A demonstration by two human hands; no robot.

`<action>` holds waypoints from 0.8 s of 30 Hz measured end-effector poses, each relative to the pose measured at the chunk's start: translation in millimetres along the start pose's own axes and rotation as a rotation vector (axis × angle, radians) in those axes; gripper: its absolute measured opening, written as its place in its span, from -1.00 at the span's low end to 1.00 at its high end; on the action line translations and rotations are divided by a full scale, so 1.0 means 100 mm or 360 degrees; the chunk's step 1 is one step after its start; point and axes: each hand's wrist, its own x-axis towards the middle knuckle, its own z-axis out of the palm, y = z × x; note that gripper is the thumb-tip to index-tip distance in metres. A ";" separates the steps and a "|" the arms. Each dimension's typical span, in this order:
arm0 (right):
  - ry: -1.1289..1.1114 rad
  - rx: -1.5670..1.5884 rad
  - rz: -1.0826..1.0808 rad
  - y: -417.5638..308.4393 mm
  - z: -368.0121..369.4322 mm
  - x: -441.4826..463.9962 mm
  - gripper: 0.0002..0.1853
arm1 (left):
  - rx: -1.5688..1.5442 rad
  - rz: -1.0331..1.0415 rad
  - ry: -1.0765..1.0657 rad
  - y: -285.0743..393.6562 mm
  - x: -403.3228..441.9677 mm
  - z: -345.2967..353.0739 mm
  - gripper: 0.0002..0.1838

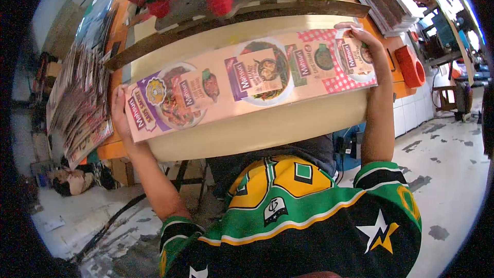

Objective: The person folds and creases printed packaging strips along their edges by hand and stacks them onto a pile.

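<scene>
A long printed sheet or panel (221,85), pink with food pictures and "Mahsun" labels, stretches across in front of me over a cream-coloured surface (267,128). My left hand (121,116) grips its left end, with the fingers partly hidden at the edge. At the far right corner my right hand (357,32) holds the other end, fingers bent over the edge. The panel slants, its right end farther from me than its left. Just beyond it runs a long dark metal bar (231,23).
Behind the bar stands a machine part with red knobs (219,2). Stacked printed sheets (85,92) lie on the left, and another stack (383,2) at the back right. A red holder (410,67) hangs at the orange table's right edge (404,88). Someone is partly visible at lower left (74,181).
</scene>
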 end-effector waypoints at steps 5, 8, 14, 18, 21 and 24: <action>0.0062 -0.0117 -0.0092 -0.07 0.22 -0.06 -0.69 | 0.0061 -0.0136 0.0133 0.04 -0.02 0.05 -0.86; 0.0081 -0.0240 -0.0151 -0.08 0.17 -0.05 -0.69 | 0.0043 -0.0202 0.0168 -0.01 0.01 0.00 -0.86; 0.0039 -0.0376 -0.0167 -0.08 0.15 0.00 -0.73 | -0.0013 -0.0307 0.0088 0.04 0.05 -0.04 -0.84; -0.0044 -0.0246 -0.0061 0.00 -0.10 0.08 -0.58 | -0.0025 -0.0342 0.0090 0.04 0.06 -0.01 -0.83; 0.0011 -0.0267 -0.0051 0.03 -0.17 0.10 -0.59 | -0.0040 -0.0364 0.0192 0.07 0.02 0.12 -0.82; 0.0025 -0.0283 -0.0079 -0.02 0.00 0.06 -0.71 | -0.0121 -0.0350 0.0236 0.07 0.00 0.18 -0.82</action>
